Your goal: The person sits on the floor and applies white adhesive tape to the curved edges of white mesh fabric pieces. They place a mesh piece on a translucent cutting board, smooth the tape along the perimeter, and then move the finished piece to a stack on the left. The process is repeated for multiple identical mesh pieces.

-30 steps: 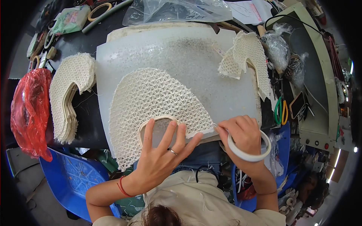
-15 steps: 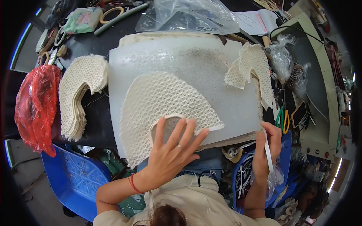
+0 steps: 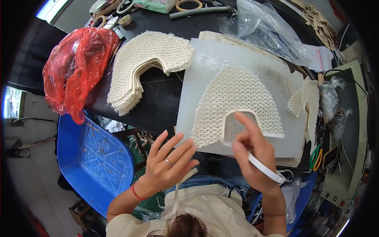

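A cream, openwork woven piece (image 3: pixel 237 89), arched with a U-shaped cutout edged in a narrow band, lies flat on a translucent sheet (image 3: pixel 189 91). My left hand (image 3: pixel 169 160) hovers off the piece's lower left corner, fingers stretched out and holding nothing. Over the cutout is my right hand (image 3: pixel 254 154), its index finger pointing along the banded edge. A narrow white strip (image 3: pixel 265 170) runs from this hand, gripped by the curled fingers. To the left lies a stack of similar curved woven pieces (image 3: pixel 128 65).
A red plastic bag (image 3: pixel 77 71) rests at the table's left, above a blue bin (image 3: pixel 102 162). Another woven piece (image 3: pixel 312 104) lies at the sheet's right edge. Clear plastic bags (image 3: pixel 272 31), a tape roll (image 3: pixel 188 4) and green and orange-handled tools (image 3: pixel 316 158) surround the work.
The view has swung left. My left hand has lifted off the woven piece. My right hand has moved left from the sheet's edge to the cutout, bringing the white strip along.
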`<action>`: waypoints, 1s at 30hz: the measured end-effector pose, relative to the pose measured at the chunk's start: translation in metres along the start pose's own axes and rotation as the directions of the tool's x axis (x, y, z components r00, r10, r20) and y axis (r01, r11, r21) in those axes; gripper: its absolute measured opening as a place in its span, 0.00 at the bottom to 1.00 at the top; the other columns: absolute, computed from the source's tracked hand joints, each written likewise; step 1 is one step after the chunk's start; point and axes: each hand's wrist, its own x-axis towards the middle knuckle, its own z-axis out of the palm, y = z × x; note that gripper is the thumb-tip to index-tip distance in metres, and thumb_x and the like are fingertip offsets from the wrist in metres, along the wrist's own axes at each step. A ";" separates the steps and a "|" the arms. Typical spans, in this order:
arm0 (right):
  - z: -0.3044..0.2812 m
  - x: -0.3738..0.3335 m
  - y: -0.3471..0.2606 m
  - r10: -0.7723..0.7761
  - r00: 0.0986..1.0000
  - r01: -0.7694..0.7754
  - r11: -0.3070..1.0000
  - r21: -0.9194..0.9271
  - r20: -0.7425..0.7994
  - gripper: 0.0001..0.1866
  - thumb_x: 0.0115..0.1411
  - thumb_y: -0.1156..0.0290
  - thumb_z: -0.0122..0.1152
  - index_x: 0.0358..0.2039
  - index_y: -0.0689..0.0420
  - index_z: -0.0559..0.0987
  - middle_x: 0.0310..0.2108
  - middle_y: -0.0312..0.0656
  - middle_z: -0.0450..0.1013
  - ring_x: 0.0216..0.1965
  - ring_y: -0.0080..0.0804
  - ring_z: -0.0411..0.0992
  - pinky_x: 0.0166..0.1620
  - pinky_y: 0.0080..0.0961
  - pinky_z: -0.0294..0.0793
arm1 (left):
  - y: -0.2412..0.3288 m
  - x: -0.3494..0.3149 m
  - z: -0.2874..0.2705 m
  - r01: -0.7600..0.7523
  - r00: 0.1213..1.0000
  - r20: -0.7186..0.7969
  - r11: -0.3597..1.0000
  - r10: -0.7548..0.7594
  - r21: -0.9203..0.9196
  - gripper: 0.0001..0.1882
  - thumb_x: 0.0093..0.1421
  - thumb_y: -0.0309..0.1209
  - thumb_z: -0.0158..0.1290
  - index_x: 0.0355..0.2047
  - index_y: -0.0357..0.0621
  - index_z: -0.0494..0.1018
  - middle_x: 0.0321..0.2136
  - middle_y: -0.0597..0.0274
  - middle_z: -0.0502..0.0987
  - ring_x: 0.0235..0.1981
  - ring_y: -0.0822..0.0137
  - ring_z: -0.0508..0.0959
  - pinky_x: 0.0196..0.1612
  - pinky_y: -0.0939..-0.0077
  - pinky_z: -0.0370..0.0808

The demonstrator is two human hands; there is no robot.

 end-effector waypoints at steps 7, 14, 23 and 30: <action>0.027 0.032 0.005 0.055 0.940 -0.068 0.997 0.028 0.337 0.17 0.61 0.77 0.57 0.52 0.60 0.74 0.28 0.42 0.76 0.28 0.28 0.74 0.33 0.25 0.74 | -0.004 -0.013 0.009 0.026 0.999 -0.016 0.997 -0.028 -0.074 0.19 0.53 0.35 0.63 0.45 0.44 0.78 0.53 0.62 0.76 0.57 0.57 0.73 0.63 0.53 0.64; 0.038 0.026 -0.002 0.023 0.964 0.000 0.996 -0.088 0.265 0.14 0.59 0.76 0.57 0.47 0.60 0.74 0.26 0.47 0.76 0.28 0.43 0.77 0.33 0.34 0.74 | -0.007 -0.024 0.017 -0.015 0.998 -0.069 0.988 0.004 -0.152 0.23 0.49 0.35 0.67 0.46 0.45 0.75 0.53 0.59 0.75 0.58 0.54 0.72 0.63 0.49 0.63; 0.008 0.022 -0.011 0.051 0.987 -0.009 0.964 -0.265 0.151 0.15 0.56 0.73 0.63 0.43 0.61 0.74 0.25 0.46 0.75 0.26 0.45 0.76 0.30 0.35 0.73 | 0.007 -0.014 0.018 -0.027 0.999 0.030 0.999 0.026 0.027 0.19 0.58 0.35 0.58 0.48 0.41 0.71 0.52 0.54 0.73 0.61 0.57 0.70 0.62 0.36 0.59; 0.003 0.020 0.009 -0.053 0.994 0.083 0.945 -0.317 0.100 0.05 0.55 0.73 0.62 0.33 0.58 0.77 0.25 0.41 0.74 0.29 0.37 0.74 0.37 0.33 0.66 | 0.013 -0.008 0.022 -0.027 0.997 0.073 0.997 0.021 0.073 0.35 0.51 0.36 0.66 0.57 0.41 0.65 0.53 0.55 0.67 0.59 0.52 0.71 0.62 0.34 0.59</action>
